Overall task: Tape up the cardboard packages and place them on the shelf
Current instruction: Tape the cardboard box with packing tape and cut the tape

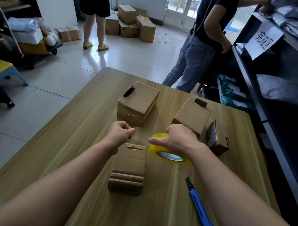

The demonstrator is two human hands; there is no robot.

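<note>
Two hands at work above nearest package [128,167] on desk [64,152]: left hand [119,133] pinched shut on tape end, right hand [176,137] closed around tape roll [168,154]. Taping step; next, likely lowering strip onto torn seam.

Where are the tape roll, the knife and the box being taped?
tape roll [169,155]: head view, yellow side face.
knife [201,211]: head view, blue handle.
box [129,163]: head view, top flap.

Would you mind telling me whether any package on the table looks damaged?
Yes: the nearest cardboard package has a ragged tear in its top near the far edge, just below the tape strip. The other packages look intact.
</note>
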